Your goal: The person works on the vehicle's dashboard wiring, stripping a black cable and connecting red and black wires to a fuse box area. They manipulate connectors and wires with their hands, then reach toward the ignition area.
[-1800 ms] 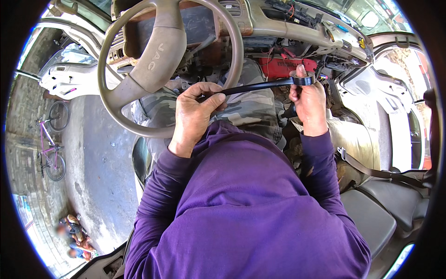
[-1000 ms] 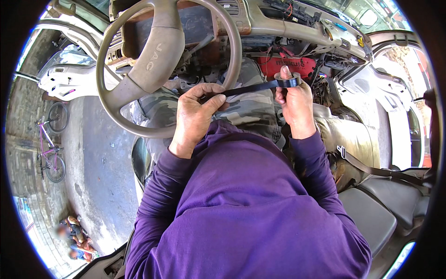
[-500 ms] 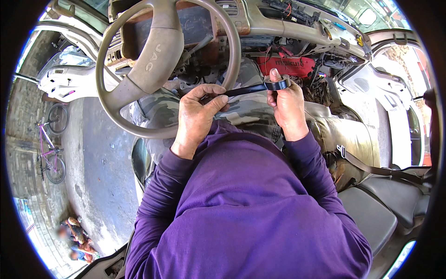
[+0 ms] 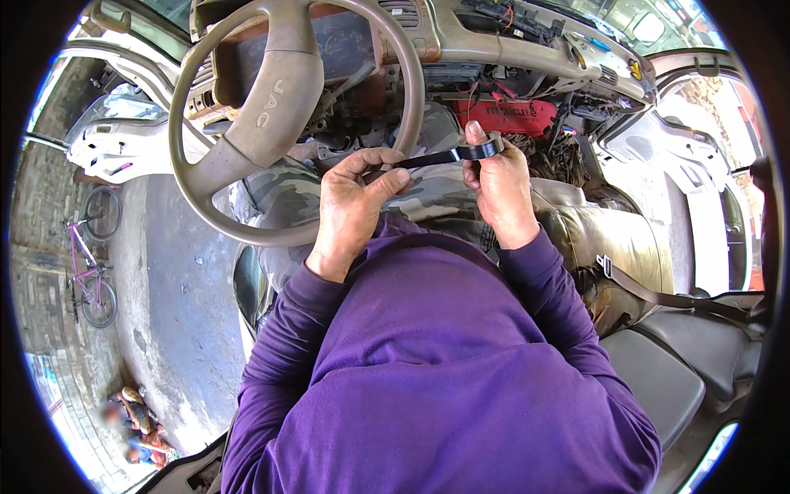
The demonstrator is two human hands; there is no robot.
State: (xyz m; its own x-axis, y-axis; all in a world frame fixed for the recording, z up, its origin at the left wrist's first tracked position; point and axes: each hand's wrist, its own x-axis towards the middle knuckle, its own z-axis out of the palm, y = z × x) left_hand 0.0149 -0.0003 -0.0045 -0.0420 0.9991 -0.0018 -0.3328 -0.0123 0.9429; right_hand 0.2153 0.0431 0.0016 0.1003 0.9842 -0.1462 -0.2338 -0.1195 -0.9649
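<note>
A roll of black electrical tape is gripped in my right hand, its thumb pointing up through or behind the ring and the fingers curled below. From the roll a pulled-out tape strip runs taut to my left hand. Thumb and forefinger of that hand pinch the strip's end; whether something else lies within the pinch is hidden. Both hands hover above my camouflage trousers, just to the right of the steering wheel's lower rim.
The steering wheel stands at the left. Beyond my hands, a red case and loose wiring fill the opened dashboard. Small tools lie on top of the dash. A seat belt crosses the right seat. Outside left are a bicycle and people.
My right hand has moved slightly left and toward my left hand with the tape roll, so the stretched strip between them is shorter. The left hand has barely shifted.
</note>
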